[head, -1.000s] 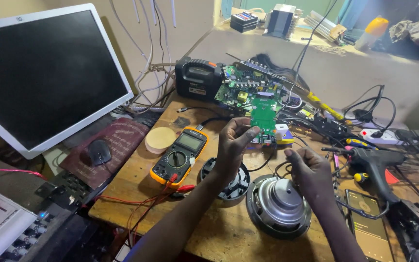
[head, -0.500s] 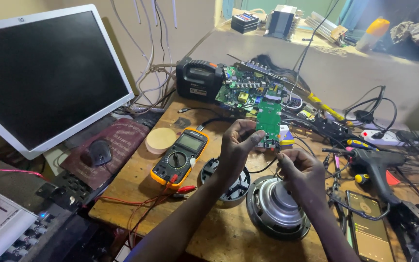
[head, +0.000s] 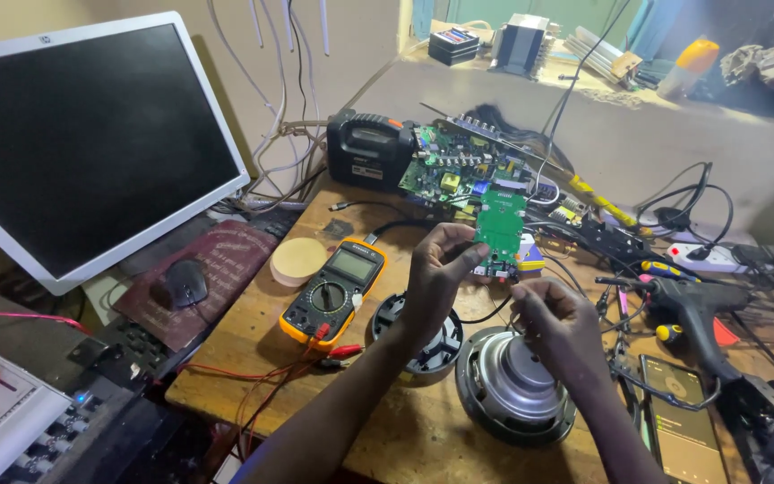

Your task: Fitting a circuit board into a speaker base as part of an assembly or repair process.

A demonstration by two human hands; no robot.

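The left hand (head: 436,269) pinches a small green circuit board (head: 501,224) by its left edge, holding it upright above the wooden surface (head: 253,341). The right hand (head: 553,318) sits just below and to the right of the board, its fingers drawn together near the board's lower corner; whether they grip a wire there cannot be told. Under the hands lie a round speaker (head: 512,385) and a black ring (head: 423,336). A yellow multimeter (head: 333,291) rests to the left, with a larger circuit board (head: 459,166) behind.
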